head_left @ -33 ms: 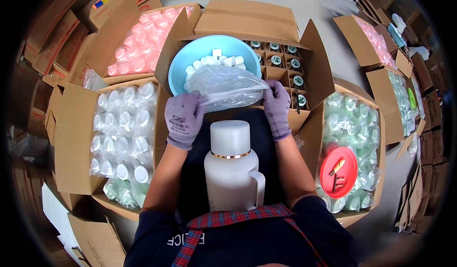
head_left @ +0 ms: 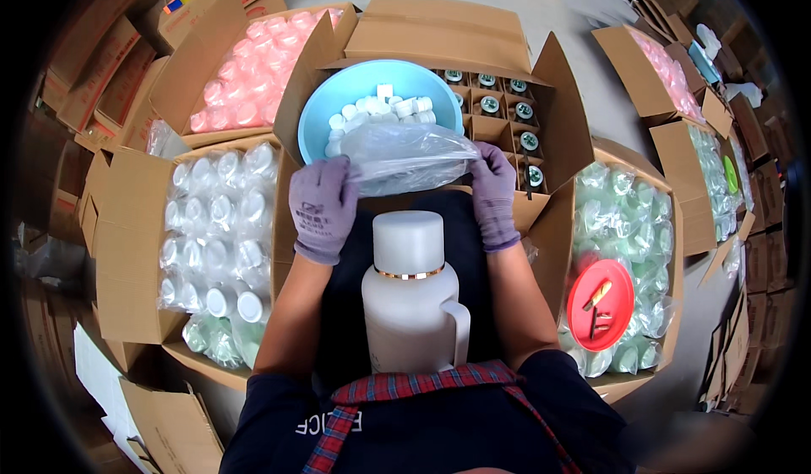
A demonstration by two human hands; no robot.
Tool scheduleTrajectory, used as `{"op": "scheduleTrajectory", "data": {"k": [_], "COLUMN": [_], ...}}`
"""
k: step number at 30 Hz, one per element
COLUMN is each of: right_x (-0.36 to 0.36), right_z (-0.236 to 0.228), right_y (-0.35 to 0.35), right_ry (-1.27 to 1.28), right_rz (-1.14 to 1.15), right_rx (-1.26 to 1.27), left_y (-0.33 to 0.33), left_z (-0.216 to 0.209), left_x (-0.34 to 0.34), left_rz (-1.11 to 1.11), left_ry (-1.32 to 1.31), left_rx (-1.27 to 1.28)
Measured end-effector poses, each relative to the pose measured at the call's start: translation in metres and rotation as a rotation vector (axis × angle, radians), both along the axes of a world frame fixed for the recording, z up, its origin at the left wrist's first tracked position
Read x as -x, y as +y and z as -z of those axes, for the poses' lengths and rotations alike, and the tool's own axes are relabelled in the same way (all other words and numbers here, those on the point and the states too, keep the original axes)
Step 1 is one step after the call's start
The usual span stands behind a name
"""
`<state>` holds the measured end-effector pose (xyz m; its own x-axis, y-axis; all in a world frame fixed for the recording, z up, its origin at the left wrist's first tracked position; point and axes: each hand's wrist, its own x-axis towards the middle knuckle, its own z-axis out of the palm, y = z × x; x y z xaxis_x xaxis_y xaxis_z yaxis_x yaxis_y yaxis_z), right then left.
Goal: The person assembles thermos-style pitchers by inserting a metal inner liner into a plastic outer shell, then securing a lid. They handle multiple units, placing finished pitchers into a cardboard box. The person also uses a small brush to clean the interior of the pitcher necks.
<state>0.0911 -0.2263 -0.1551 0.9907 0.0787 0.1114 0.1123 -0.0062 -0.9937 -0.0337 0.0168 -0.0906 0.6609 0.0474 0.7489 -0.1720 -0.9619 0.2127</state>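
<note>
A clear plastic bag [head_left: 405, 155] is stretched between my two gloved hands, over the near rim of a light blue basin [head_left: 314, 119]. My left hand [head_left: 323, 206], in a purple-grey glove, pinches the bag's left end. At its right end, my right hand [head_left: 494, 193] grips the plastic in a matching glove. Small white caps [head_left: 405, 108] lie heaped in the basin, partly hidden behind the bag. Below the bag, between my forearms, stands a large white bottle [head_left: 411, 313] with a side handle, a gold band and a white lid.
The basin rests on an open carton [head_left: 439, 30] with cardboard dividers and green-topped bottles [head_left: 490, 105]. Bagged clear bottles with white lids [head_left: 218, 212] fill a left carton, pink ones [head_left: 253, 73] another behind. On the right, bagged greenish bottles [head_left: 625, 212] carry a red dish [head_left: 601, 305] with small tools.
My left hand has shifted slightly left and upward. The bag now looks a little flatter and more taut between both hands, and more of the caps show behind it.
</note>
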Motion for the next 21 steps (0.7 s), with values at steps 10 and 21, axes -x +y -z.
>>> {"op": "scheduleTrajectory", "data": {"k": [10,21], "right_x": [0.035,0.128], "right_z": [-0.025,-0.036], "right_y": [0.002,-0.088], "right_ry": [0.195,-0.317], "right_rz": [-0.456,-0.813], "right_rx": [-0.885,-0.053], "left_y": [-0.004,-0.024], "left_z": [0.014,-0.014], "left_x": [0.013,0.126], "left_rz": [0.319,0.461], "left_ry": [0.033,0.317], "left_rx": [1.475,0.598]}}
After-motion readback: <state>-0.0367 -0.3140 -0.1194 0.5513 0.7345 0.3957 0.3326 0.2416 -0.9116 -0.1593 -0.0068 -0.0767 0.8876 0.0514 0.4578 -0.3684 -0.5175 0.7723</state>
